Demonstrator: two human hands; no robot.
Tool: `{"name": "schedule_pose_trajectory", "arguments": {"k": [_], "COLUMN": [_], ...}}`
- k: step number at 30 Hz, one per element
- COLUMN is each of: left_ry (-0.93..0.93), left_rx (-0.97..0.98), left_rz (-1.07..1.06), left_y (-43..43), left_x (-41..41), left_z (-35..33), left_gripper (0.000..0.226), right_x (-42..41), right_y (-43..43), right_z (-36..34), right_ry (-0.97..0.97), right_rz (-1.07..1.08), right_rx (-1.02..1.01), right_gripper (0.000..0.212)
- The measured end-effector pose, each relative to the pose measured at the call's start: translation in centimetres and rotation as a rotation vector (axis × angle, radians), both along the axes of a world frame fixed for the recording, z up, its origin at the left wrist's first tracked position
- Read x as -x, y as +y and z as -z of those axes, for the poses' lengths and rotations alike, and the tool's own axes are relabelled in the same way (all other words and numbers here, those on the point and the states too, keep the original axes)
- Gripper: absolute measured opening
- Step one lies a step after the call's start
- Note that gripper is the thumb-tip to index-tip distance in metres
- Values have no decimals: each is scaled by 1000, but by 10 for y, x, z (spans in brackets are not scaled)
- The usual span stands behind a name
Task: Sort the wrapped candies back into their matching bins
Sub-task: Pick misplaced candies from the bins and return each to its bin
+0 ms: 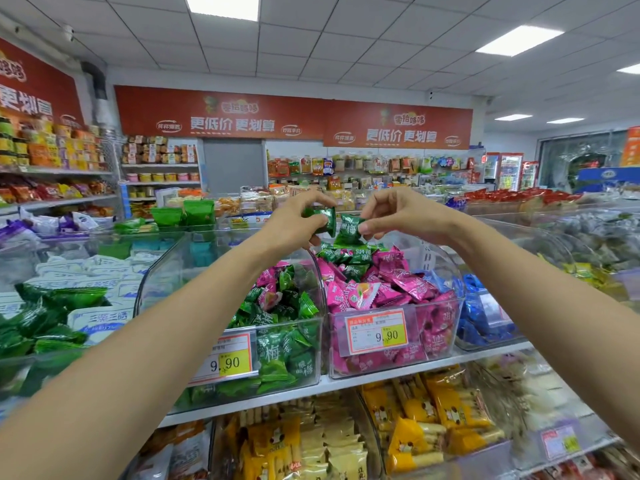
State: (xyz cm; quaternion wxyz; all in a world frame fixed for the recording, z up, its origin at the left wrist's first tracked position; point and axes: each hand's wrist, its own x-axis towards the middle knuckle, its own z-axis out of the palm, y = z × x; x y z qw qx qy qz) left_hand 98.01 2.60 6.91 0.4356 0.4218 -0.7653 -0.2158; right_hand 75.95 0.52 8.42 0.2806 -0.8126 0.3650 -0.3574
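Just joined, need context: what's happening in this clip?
A person is sorting candies in a shop. The left hand holds a green candy, and the right hand pinches another green candy, both above the pink bin. Green strays lie at its back; a few pink ones sit in the green bin.

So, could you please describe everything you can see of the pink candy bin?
The pink candy bin is a clear plastic tub with a curved back, standing on the white shelf between the green and blue bins. Pink wrapped candies fill it, with several green candies piled at the back. A red-and-yellow price tag reading 9.90 is on its front.
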Motion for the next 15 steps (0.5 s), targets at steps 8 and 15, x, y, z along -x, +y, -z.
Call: {"name": "schedule_pose_trajectory", "arguments": {"k": [8,15], "left_ry": [-16,90], "left_rx": [-69,-34], "left_rz": [51,4], "left_y": [2,3], "left_x": [-2,-18], "left_z": [2,2], "left_gripper": [38,31], "right_x": [-16,-15], "right_y": [-4,-25], "right_z": [2,21], "right_ry": [-92,170], "right_rz": [-42,145], "right_rx": [-32,18], "right_gripper": [22,24]}}
